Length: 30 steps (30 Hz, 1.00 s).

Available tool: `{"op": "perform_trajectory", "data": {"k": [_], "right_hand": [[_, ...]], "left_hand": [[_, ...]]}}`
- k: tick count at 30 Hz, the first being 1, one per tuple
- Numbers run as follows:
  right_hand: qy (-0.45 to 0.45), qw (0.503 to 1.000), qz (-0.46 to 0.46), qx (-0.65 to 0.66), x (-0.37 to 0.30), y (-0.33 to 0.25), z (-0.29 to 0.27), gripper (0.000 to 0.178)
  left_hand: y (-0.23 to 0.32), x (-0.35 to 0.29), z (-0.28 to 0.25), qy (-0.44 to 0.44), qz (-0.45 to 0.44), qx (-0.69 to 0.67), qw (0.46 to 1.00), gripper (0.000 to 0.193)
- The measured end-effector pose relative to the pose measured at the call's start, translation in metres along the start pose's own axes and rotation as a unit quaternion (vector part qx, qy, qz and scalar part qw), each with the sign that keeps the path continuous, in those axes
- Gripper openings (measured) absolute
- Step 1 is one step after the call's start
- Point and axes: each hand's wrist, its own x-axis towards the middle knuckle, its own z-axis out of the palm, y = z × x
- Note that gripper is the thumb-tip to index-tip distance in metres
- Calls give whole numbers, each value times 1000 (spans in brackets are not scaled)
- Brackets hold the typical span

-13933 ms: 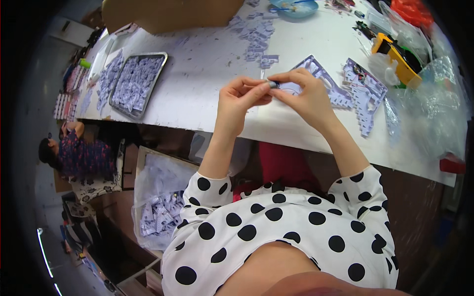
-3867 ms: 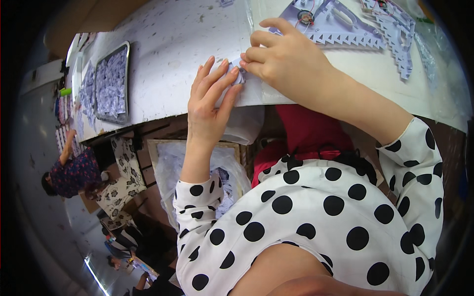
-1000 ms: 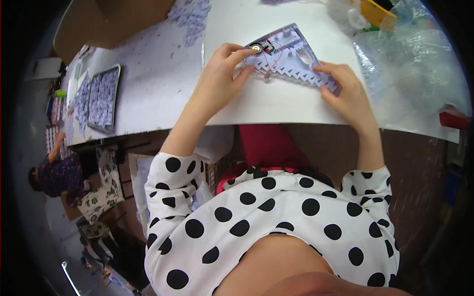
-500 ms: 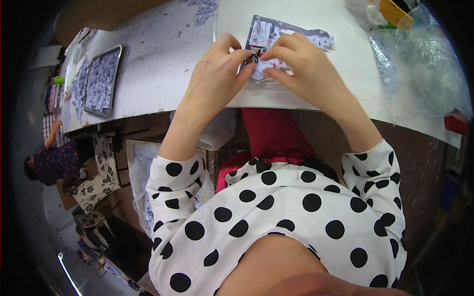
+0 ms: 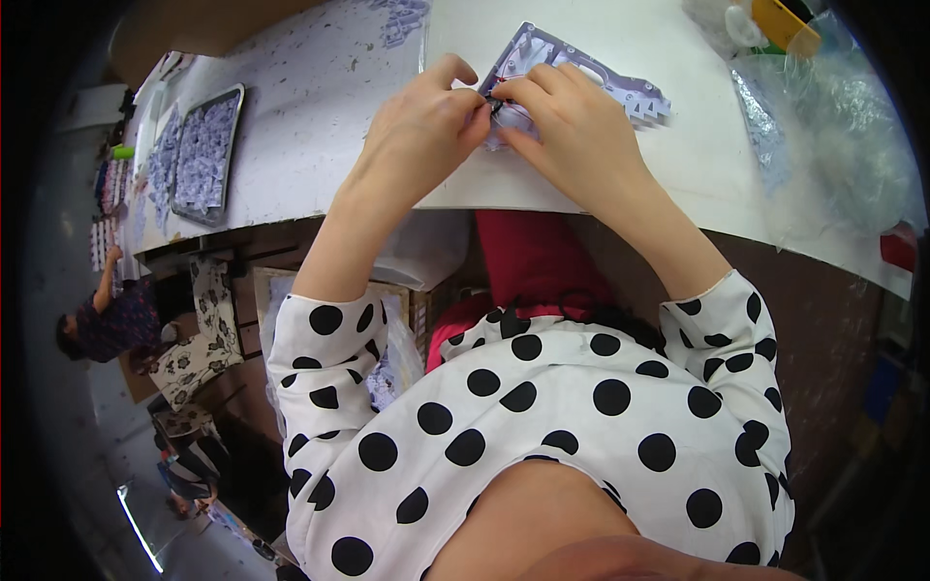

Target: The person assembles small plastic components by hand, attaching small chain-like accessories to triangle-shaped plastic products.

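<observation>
A grey-lilac plastic housing half (image 5: pixel 620 87) with a stepped, toothed end lies on the white table, its hollow side up. Thin red wires run inside it. At its near left corner I pinch a small dark part (image 5: pixel 495 105) between the fingertips of my left hand (image 5: pixel 421 126). The fingers of my right hand (image 5: pixel 572 126) are closed on the same spot from the other side, over the housing. My fingers cover most of the part, so its exact kind is hidden.
To the left, a dark-rimmed tray (image 5: pixel 235 121) holds many small grey plastic pieces, with more loose beside it. Clear plastic bags (image 5: pixel 833 145) and a yellow container (image 5: pixel 787 27) sit at the right. Under the table stands a bag-lined crate (image 5: pixel 417 315). Another person (image 5: pixel 116 320) sits far left.
The housing half has turned and its upper left corner now points further up. Both my hands have shifted slightly left, and my right fingers have come closer to the left ones.
</observation>
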Motion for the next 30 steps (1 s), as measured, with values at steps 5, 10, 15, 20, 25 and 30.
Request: {"op": "perform_trajectory", "data": {"k": [5,10,15,20,25,30], "right_hand": [[-35,999,-4,-19,10,-2,11,22],[-25,998,-50,-40,10,11,16,18],[64,962,171,203,11,18,-1,24],[86,930,253,252,19,35,-5,23],[67,913,295,273,22,55,-6,25],[58,913,278,292,15,58,3,25]], "left_hand": [[-14,-4,1,5,-61,-201,978,12],[-19,-2,-3,41,-100,-240,965,15],[-20,3,-1,89,-33,-161,982,16],[-19,17,7,68,80,21,994,25],[-21,27,7,-49,78,36,995,27],[-19,39,-1,-130,60,7,990,23]]}}
